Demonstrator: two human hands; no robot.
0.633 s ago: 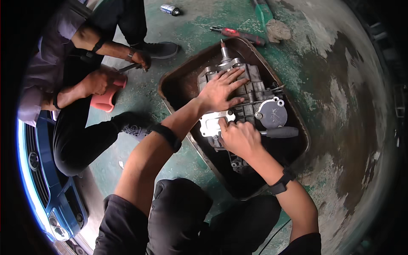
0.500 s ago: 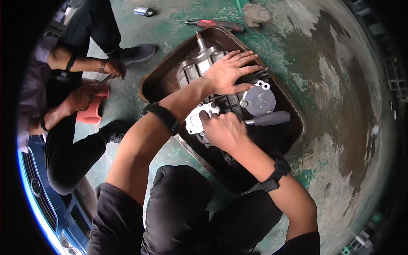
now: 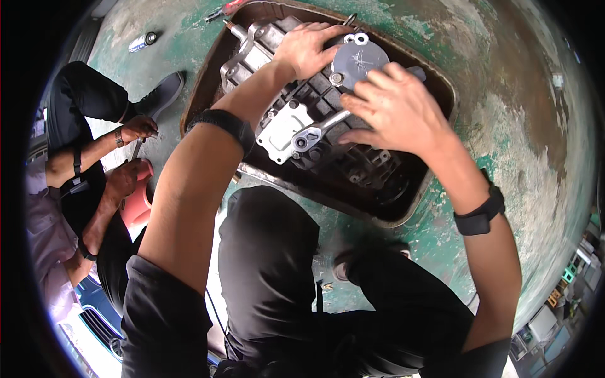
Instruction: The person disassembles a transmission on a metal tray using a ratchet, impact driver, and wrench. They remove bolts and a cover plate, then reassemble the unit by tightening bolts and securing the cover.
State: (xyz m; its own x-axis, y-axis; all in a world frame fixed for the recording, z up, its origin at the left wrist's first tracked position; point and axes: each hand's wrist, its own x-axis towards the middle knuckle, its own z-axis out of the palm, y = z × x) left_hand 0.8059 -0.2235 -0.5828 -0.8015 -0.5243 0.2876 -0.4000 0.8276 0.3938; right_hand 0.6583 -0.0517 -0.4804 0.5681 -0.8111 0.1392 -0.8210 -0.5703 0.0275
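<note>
My left hand (image 3: 305, 50) lies palm down on the grey metal housing of a gearbox-like unit (image 3: 255, 53), fingers stretched out. A ratchet wrench (image 3: 331, 123) has its round head over the lower right corner of a silver cover plate (image 3: 280, 135). Over the ratchet's handle is my right hand (image 3: 403, 110), its fingers spread and the thumb apart. The handle's dark end shows past the knuckles; how firmly the palm touches it is hidden. Close to my right fingertips sits a round grey cover (image 3: 359, 63) with a bolt at its edge.
The unit lies in a rusty metal tray (image 3: 447, 94) on a worn green floor. Beyond its rim are a red-and-black power tool (image 3: 227, 9) and a spray can (image 3: 142, 41). At left, a co-worker's hands (image 3: 135, 129) hold a metal tool beside a red stool (image 3: 135, 205).
My right hand has moved from the ratchet's head to its handle, uncovering the head. The handle has swung away from me. My left hand stays on the housing; the whole view has shifted.
</note>
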